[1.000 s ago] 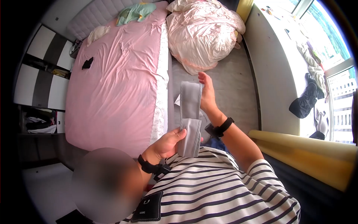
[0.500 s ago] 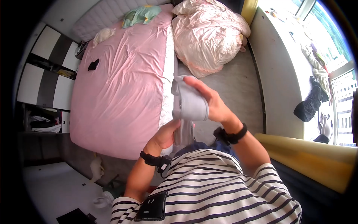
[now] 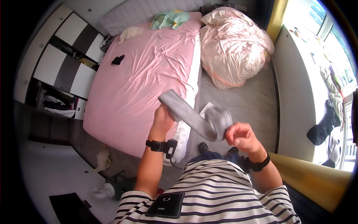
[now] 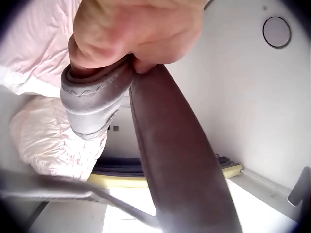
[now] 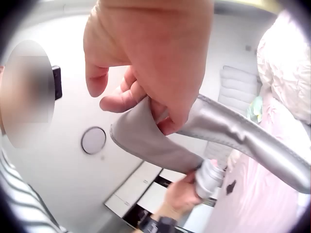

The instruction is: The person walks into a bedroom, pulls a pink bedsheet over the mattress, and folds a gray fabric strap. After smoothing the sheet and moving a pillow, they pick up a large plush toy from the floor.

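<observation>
A long grey fabric strap [image 3: 192, 117] with stitched edges stretches between the two hands in the head view. The left hand [image 3: 163, 117] grips one end, where the left wrist view shows the strap [image 4: 92, 104] folded over in layers under the curled fingers [image 4: 141, 29]. Toward the right, the strap bends into a loop beside the right hand [image 3: 243, 137]. In the right wrist view that hand [image 5: 150, 58] pinches the strap [image 5: 146, 141] near a bend, its other fingers curled.
A bed with a pink sheet [image 3: 138, 89] is on the left, a black item [image 3: 118, 59] lying on it. A bundled quilt [image 3: 235, 48] rests on the floor beyond. Clothes [image 3: 322, 127] lie on the window ledge at right. A grey-white surface [image 3: 44, 164] stands at lower left.
The hands have moved apart, the left one up and left over the bed's edge, the right one down and right. The strap, looped close between them before, is now drawn out diagonally.
</observation>
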Action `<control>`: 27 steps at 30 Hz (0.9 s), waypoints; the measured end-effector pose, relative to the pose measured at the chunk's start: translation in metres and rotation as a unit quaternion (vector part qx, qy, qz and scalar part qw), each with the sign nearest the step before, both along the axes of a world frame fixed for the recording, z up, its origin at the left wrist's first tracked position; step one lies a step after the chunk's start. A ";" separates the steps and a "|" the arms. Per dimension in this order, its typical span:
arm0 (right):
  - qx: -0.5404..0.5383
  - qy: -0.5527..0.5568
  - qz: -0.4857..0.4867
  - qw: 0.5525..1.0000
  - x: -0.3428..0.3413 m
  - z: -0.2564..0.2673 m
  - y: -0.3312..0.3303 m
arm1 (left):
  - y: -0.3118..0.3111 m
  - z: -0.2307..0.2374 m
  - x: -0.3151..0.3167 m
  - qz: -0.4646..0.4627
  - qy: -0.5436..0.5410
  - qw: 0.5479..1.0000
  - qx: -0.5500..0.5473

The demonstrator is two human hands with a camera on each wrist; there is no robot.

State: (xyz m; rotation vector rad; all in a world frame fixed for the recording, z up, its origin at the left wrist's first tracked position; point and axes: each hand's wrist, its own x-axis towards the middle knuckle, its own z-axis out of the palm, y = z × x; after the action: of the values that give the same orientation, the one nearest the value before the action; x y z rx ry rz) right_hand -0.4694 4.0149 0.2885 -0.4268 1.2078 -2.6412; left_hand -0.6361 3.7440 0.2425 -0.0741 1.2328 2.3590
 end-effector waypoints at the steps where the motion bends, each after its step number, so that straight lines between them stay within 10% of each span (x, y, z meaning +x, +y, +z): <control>1: 0.031 -0.003 0.034 0.999 0.002 -0.009 0.000 | -0.004 0.006 -0.004 -0.008 0.030 0.999 0.015; 5: 0.059 -0.118 0.056 0.990 0.011 -0.072 -0.012 | -0.002 0.040 -0.012 0.063 0.077 0.995 0.010; 10: 0.484 -0.159 0.173 0.843 0.012 -0.112 -0.005 | 0.011 0.077 0.004 0.038 0.148 0.988 -0.017; 13: 0.376 -0.139 0.018 0.916 -0.002 -0.107 -0.013 | 0.032 0.084 0.024 0.008 0.182 0.980 -0.077; 17: 0.412 0.049 -0.172 0.893 -0.042 -0.061 -0.035 | 0.056 0.091 0.048 -0.102 0.199 0.973 -0.058; 27: 0.241 -0.062 -0.046 0.967 -0.060 -0.048 -0.053 | 0.063 0.085 0.061 -0.101 0.127 0.987 0.018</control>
State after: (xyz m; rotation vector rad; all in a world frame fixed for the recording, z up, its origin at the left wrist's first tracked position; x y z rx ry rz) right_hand -0.5294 3.9621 0.2408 -0.1183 1.7902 -2.2835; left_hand -0.5754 3.8069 0.3274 0.3583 1.2473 2.2619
